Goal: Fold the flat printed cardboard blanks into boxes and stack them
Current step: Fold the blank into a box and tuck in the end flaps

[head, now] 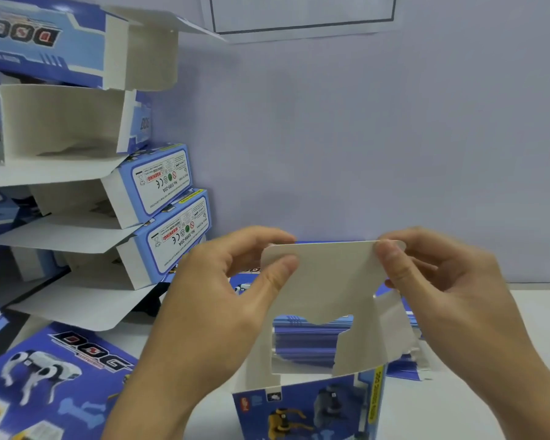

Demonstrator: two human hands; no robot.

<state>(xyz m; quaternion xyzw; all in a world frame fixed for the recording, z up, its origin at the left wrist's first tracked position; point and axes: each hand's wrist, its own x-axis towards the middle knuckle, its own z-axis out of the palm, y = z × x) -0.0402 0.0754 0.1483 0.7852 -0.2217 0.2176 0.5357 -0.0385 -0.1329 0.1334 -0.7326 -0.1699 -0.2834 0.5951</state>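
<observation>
A blue printed cardboard box [311,404] stands partly formed in front of me, its white flap [331,274] raised upright. My left hand [216,300] pinches the flap's left top corner between thumb and fingers. My right hand [451,287] pinches its right top corner. A stack of folded blue boxes [169,192] with open white flaps rises at the left. Flat blanks [54,373] printed with a robot dog lie at the lower left, and more lie behind the held box [311,341].
A pale wall [362,138] closes the back, with a framed white sheet [302,14] at the top. The white tabletop [458,408] shows at the right.
</observation>
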